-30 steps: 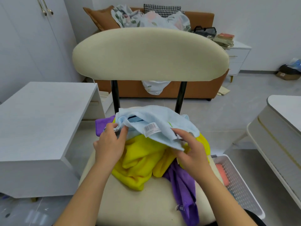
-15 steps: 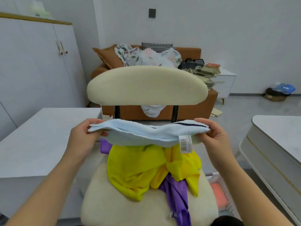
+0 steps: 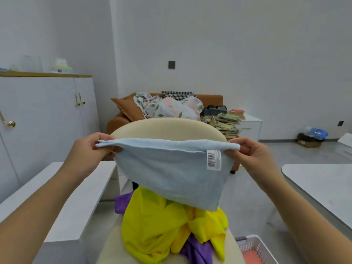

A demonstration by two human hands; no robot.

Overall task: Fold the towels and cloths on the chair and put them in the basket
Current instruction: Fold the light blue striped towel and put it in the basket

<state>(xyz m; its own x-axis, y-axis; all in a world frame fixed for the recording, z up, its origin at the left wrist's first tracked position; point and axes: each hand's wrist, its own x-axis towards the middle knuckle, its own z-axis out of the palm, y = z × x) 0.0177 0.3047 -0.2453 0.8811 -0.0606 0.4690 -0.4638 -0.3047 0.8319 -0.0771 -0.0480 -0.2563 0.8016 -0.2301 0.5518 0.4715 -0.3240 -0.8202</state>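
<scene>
The cream chair stands straight ahead of the two hands, its backrest just beyond the grip and its seat below it. A light blue towel is held up in the air in front of the backrest, its top edge pulled nearly level between the hands and the rest hanging down in a loose fold that narrows toward the lower right. Directly under the held towel, a crumpled yellow cloth lies heaped on the seat, with a purple cloth tangled beneath it and showing at both ends. Down and to the right of the right-hand grip, a white perforated basket sits on the floor beside the chair, something orange inside it. The left hand pinches the towel's left top corner between thumb and fingers; the right hand pinches the right top corner likewise. A white barcode label hangs just inward of the right grip.
</scene>
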